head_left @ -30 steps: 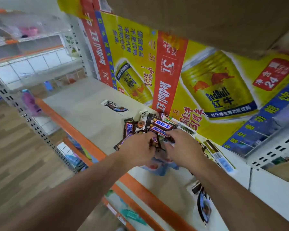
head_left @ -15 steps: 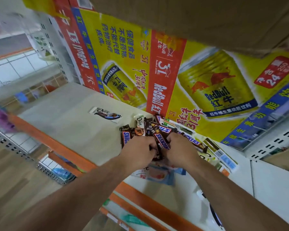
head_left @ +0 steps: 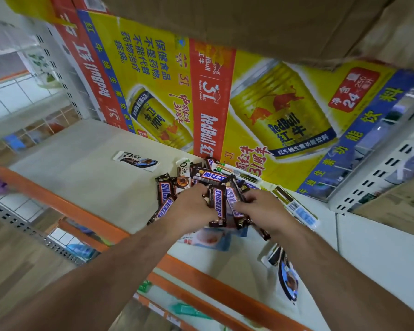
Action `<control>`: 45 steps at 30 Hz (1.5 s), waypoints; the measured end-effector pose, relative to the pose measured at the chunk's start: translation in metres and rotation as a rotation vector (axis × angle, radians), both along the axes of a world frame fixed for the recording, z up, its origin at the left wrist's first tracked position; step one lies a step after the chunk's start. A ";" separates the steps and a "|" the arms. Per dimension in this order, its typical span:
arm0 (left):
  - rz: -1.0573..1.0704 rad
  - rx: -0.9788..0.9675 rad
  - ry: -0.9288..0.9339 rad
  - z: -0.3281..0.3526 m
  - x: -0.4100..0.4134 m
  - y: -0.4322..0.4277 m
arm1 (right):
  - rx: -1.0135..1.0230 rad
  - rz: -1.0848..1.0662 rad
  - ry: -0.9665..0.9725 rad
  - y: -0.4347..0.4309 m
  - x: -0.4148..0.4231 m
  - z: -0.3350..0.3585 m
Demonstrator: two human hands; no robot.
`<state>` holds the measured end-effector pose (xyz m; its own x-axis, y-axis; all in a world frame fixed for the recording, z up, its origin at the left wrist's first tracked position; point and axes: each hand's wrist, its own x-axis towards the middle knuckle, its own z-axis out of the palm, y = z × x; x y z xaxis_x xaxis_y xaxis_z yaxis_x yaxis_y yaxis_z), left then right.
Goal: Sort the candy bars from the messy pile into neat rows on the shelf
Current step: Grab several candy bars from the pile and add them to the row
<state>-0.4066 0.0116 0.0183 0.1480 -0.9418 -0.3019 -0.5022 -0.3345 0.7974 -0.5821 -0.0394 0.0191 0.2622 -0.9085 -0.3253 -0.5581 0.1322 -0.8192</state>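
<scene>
**Entry: candy bars, sorting begun, no row yet laid.**

**Hold.** Left hand (head_left: 194,206) and right hand (head_left: 265,211) meet over the pile (head_left: 201,185). The fingers of both are curled in and grip a loose bundle of Snickers bars (head_left: 218,204) between them. How many bars each hand has alone cannot be told.

**Hazards (judged).**
- Below the wrists is the orange shelf edge (head_left: 81,211). The bundle is unaligned and the wrappers are glossy, so a bar squeezed out of the fingers could slide over the edge and fall.
- Under the knuckles a pale packet (head_left: 208,238) lies near that edge. Dragging the bundle back could sweep it off.
- Past the fingertips the bars lie crossed over one another. Lifting the bundle could snag and scatter them.

**Count.**
- Behind the right wrist: one dark-and-white packet (head_left: 287,275), brand unreadable.
- Under the knuckles: the pale packet, one.
- Right of the right-hand fingers: striped flat packets (head_left: 294,206), at least two.
- In and around the fingers: Snickers bars, at least six showing; more may be hidden.
- Just beyond the left fingertips: one small Dove bar (head_left: 183,166), in the pile.
- Well left of the left fingers: one lone Dove bar (head_left: 135,158), flat on the shelf (head_left: 69,163).
- Farthest: one Red Bull carton (head_left: 249,103) behind the pile, and one cardboard box (head_left: 249,20) overhead.
</scene>
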 end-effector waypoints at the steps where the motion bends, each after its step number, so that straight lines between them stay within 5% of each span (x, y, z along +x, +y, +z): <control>1: 0.005 0.001 0.013 0.001 -0.004 0.001 | 0.044 -0.027 -0.071 0.001 -0.009 0.001; 8: 0.138 0.041 0.252 0.020 -0.063 0.014 | 0.192 -0.016 -0.339 0.027 -0.085 0.014; 21: 0.083 0.078 0.300 0.021 -0.187 0.056 | 0.235 -0.001 -0.454 0.082 -0.217 0.017; 45: -0.405 0.139 0.398 0.027 -0.270 0.096 | 0.064 -0.558 -0.530 0.224 -0.290 0.023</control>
